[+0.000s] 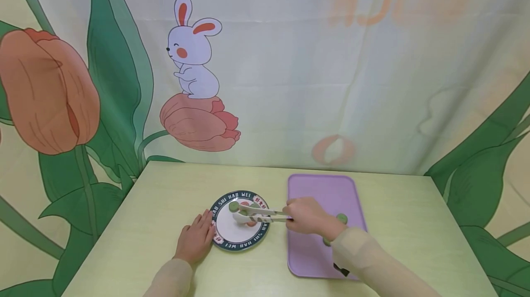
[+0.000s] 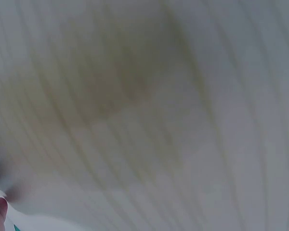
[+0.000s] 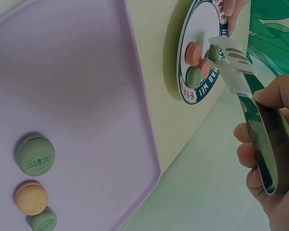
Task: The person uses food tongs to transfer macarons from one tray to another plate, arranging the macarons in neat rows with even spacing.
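Observation:
My right hand [image 1: 306, 215] grips a pair of tongs [image 3: 272, 144], their pale tips reaching over a round plate [image 1: 238, 246] with a dark lettered rim. A green macaron [image 3: 213, 52] is at the tips in the right wrist view; I cannot tell whether they pinch it. Near it on the plate are a salmon macaron [image 3: 193, 54], a pink macaron [image 3: 204, 68] and another green macaron [image 3: 193, 77]. My left hand [image 1: 195, 238] rests on the table with extended fingers at the plate's left rim. Only a fingertip [image 2: 0, 207] shows in the blurred left wrist view.
Right of the plate lies a purple tray [image 1: 308, 260], partly under my right forearm. On it sit a large green macaron [image 3: 36, 156], an orange macaron [image 3: 32, 198] and a smaller green macaron [image 3: 43, 220]. A printed curtain [image 1: 281, 81] hangs behind the table.

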Action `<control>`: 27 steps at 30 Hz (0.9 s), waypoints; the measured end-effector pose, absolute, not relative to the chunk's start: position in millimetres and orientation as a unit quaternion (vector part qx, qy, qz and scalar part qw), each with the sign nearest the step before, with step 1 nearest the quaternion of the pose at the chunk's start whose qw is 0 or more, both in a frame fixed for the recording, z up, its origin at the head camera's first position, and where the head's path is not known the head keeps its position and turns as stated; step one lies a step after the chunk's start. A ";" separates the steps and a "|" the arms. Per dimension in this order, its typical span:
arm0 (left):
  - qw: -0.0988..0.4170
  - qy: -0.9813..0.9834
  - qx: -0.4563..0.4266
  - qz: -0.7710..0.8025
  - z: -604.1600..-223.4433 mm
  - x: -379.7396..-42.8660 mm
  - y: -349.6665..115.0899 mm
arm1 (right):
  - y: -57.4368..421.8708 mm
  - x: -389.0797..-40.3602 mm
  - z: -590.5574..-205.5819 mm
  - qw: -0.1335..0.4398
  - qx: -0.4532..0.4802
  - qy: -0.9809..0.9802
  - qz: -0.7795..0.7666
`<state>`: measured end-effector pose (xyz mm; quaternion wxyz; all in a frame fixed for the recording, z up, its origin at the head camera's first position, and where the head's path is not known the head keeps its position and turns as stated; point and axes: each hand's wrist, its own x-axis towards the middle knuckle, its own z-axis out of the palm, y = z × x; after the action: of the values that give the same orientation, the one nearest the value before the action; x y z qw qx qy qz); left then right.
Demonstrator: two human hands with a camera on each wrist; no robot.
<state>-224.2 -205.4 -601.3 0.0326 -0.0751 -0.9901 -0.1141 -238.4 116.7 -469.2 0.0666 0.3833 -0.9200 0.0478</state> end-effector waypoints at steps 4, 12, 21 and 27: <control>0.034 -0.990 -0.074 -0.111 -602.6 -225.1 -205.6 | 114.5 -238.3 -468.1 0.068 0.384 -0.920 0.047; 0.030 -0.991 -0.070 -0.111 -603.8 -226.2 -205.4 | 109.8 -240.1 -467.4 0.073 0.388 -0.918 0.037; 0.031 -0.991 -0.072 -0.110 -604.5 -226.1 -205.7 | 106.6 -239.7 -463.0 0.060 0.382 -0.922 0.025; 0.029 -0.991 -0.072 -0.111 -604.1 -225.6 -206.3 | 106.3 -241.3 -466.0 0.058 0.383 -0.922 0.017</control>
<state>-225.6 -206.3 -604.1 0.0294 -0.0723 -0.9908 -0.1106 -241.3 106.3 -466.0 0.0581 0.3834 -0.9216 0.0169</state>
